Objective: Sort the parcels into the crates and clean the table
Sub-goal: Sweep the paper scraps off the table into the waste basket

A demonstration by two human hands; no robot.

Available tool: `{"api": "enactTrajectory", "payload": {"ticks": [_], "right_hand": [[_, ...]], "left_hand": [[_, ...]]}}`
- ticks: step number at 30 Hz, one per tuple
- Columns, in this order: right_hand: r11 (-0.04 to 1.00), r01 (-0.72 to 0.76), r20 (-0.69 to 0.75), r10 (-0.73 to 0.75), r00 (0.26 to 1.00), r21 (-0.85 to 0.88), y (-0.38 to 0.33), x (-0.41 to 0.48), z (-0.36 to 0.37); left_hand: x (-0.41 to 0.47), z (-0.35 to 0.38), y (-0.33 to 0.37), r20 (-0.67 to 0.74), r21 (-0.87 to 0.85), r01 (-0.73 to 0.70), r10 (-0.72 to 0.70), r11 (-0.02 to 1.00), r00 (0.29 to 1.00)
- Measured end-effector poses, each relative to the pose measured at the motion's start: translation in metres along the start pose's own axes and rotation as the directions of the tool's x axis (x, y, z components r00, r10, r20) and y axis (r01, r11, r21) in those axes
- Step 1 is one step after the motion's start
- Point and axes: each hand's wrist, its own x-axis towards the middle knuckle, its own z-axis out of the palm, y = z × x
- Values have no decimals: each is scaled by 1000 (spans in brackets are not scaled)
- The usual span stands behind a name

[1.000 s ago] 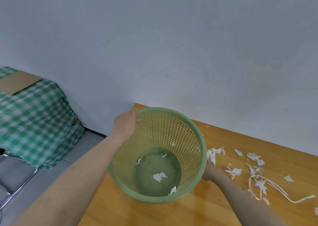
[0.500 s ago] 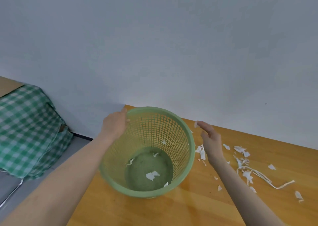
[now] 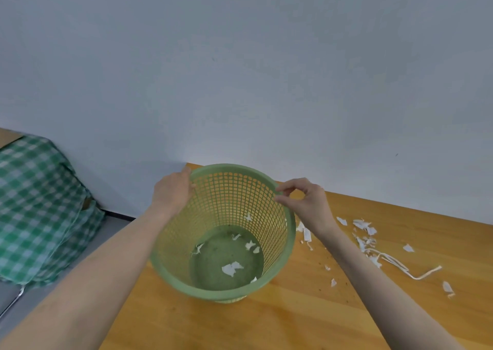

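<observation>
Your left hand point(image 3: 170, 192) grips the green basket point(image 3: 213, 293) at about 10 o'clock on its rim, fingers curled over the edge. Your right hand point(image 3: 306, 203) sits at about 2 o'clock with thumb and forefinger drawn together at the rim; you cannot tell from here whether they pinch the rim itself or a small bit of paper. The basket stands on the wooden table point(image 3: 293, 317) close to its far left corner, with a few torn pieces point(image 3: 232, 268) already lying in the bottom. More paper scraps point(image 3: 365, 229) and a long white strip point(image 3: 400, 264) lie out at 3 o'clock from it, well short of cleared. No parcels or crates are in view. Watch the table edge at 9 o'clock: a tug that way with your left hand could likely carry the basket over it. The scraps look light, so anything let go outside the rim may drift back onto the wood, and tiny bits may slip out through the mesh if you tilt it.
</observation>
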Motion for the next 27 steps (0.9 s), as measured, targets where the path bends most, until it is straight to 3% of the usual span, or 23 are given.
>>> {"api": "enactTrajectory", "payload": {"ticks": [3,5,7,9,12,14,16,18,23,25,27], "right_hand": [[986,-146,-150,157,976,81,25,9,-12],[954,-299,-216,293,932,6,57,15,-17],[880,-452,-156,431,889,-143,94,12,-16],[797,-499,-13,526,850,-340,133,5,-12],[684,-438,163,627,762,-583,173,-5,-4],[605,-307,239,654,717,-735,186,-7,3],[523,-176,278,674,685,-834,194,-6,11],[483,-146,275,694,666,-863,205,-6,15],[480,-195,213,669,712,-855,228,-2,22],[551,-275,166,620,767,-788,227,-1,22],[692,-435,50,561,826,-576,213,-2,19]], "left_hand": [[0,0,1,-3,3,-3,3,1000,1000],[1,0,0,0,5,-4,4,1000,1000],[1,0,-1,1,8,-3,3,1000,1000],[2,1,-1,-1,10,-1,1,1000,1000],[1,0,1,8,29,18,-18,999,1000],[0,-1,3,15,37,40,-40,999,999],[0,-2,4,15,38,66,-66,997,998],[0,-2,5,18,27,73,-74,997,997],[2,-1,3,17,34,80,-80,996,997],[2,-1,4,16,54,69,-70,996,997],[2,-2,5,12,58,66,-67,996,998]]}}
